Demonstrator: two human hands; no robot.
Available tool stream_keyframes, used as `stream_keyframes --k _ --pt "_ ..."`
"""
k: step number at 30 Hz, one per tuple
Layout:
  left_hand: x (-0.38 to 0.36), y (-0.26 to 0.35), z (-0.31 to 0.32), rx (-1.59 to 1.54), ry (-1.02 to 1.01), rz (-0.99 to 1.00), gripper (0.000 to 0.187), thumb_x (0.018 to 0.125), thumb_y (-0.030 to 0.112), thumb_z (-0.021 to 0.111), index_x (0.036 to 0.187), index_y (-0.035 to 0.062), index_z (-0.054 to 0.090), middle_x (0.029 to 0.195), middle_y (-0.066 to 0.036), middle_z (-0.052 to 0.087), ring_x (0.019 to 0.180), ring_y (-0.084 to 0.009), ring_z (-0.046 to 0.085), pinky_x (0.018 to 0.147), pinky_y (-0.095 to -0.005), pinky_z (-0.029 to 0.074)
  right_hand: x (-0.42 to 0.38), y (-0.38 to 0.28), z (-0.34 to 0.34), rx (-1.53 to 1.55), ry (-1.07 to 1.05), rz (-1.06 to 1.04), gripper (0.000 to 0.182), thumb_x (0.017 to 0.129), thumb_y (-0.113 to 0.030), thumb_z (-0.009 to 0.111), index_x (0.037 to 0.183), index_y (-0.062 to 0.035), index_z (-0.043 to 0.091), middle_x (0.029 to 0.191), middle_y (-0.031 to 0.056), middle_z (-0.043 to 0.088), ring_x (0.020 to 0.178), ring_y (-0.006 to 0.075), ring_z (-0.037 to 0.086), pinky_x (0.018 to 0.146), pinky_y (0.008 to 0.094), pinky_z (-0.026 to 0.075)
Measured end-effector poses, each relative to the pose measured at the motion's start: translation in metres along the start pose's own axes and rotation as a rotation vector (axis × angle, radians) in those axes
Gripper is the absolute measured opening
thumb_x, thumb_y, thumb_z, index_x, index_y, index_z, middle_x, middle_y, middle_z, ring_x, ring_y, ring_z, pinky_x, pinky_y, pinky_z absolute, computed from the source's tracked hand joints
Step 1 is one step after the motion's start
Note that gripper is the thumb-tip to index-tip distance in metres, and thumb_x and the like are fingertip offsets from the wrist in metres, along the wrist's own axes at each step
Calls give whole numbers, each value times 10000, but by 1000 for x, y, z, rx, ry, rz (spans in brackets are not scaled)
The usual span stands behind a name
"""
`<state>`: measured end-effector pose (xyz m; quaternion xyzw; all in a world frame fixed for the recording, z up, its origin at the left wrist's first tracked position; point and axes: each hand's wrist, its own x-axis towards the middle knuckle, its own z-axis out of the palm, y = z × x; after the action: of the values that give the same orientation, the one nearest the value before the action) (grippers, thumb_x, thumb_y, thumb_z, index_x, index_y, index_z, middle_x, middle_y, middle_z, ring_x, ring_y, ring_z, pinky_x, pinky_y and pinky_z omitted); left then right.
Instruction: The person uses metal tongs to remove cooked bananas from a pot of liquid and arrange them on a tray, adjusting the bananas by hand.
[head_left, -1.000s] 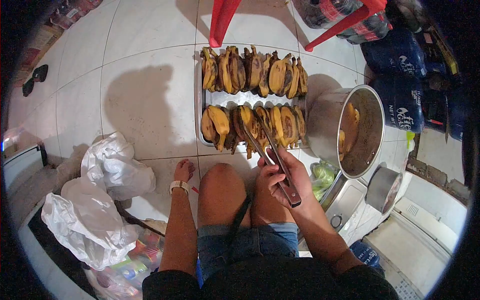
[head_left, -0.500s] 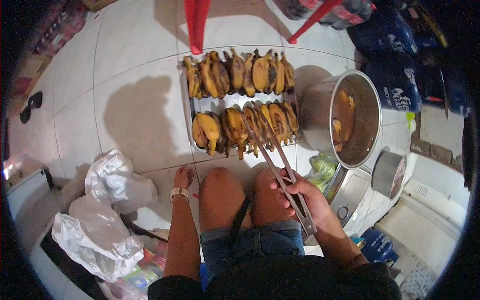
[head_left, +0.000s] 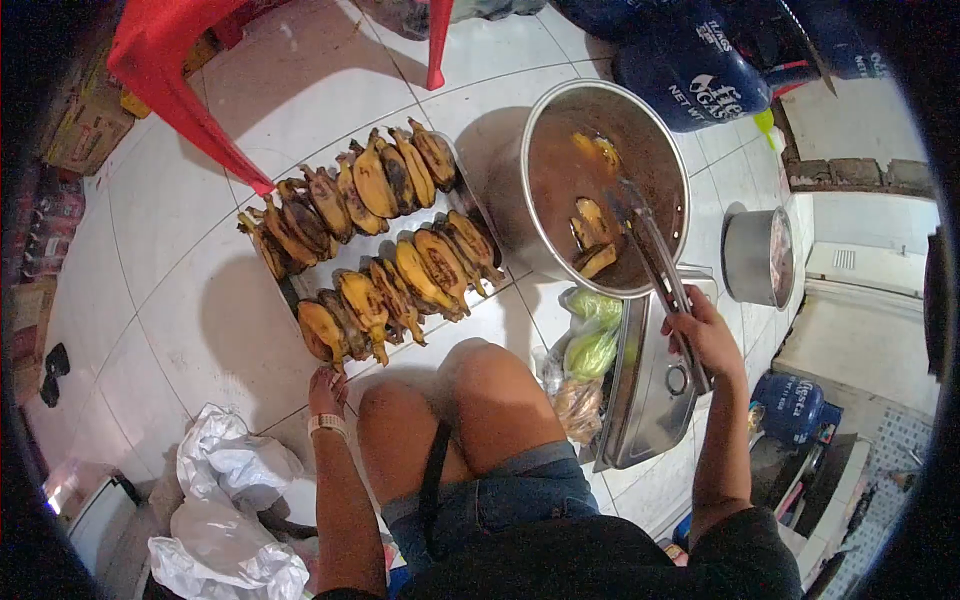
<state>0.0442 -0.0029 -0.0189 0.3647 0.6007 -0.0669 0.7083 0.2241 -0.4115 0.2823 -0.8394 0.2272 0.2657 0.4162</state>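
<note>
Head view, left to right. Left hand [head_left: 328,388]: by the tray's near end; cannot tell whether it grips. Tray [head_left: 479,200]: toward 1 o'clock from it, two rows of bananas [head_left: 372,180], rows running 8 to 2. Pot [head_left: 512,215]: banana pieces [head_left: 590,218] inside, between 10 and 11 o'clock from right hand [head_left: 704,340], the nearer. Right hand clasps tongs [head_left: 658,258], axis 5 to 11; tips inside pot, beside pieces, contact unclear.

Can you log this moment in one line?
right hand: holds metal tongs, pointing into pot; left hand: beside tray; tray: two rows of bananas; pot: bananas inside
</note>
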Motion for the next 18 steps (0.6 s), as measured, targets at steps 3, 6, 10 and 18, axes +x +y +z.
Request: stream_keyframes --k 3,6,10,18 --pt "6 -3 4 88 8 -3 349 802 210 428 1137 165 341 1016 -17 488 854 -179 525 635 -270 394 34 11 -26 -62 -81 29 289 714 -91 437 992 -18 415 684 95 540 466 127 488 424 227 395" --pt "16 -12 -3 69 -106 44 347 796 177 418 1135 187 340 1035 -24 479 836 -179 533 621 -280 397 74 12 -37 56 -147 76 272 728 -80 414 991 -14 396 736 112 568 466 126 503 407 210 396" --pt "-15 -2 16 111 74 -39 349 794 174 428 1130 177 333 1003 -46 513 791 -179 546 573 -270 405 131 15 -38 312 -237 110 256 735 -61 392 986 -14 374 795 134 576 476 126 520 390 190 406" --pt "-5 -7 10 304 13 -82 282 805 230 415 1069 133 391 968 -34 540 759 -170 549 540 -250 402 196 32 -18 642 -460 77 249 679 -60 376 917 9 392 741 136 555 516 132 525 375 206 422"
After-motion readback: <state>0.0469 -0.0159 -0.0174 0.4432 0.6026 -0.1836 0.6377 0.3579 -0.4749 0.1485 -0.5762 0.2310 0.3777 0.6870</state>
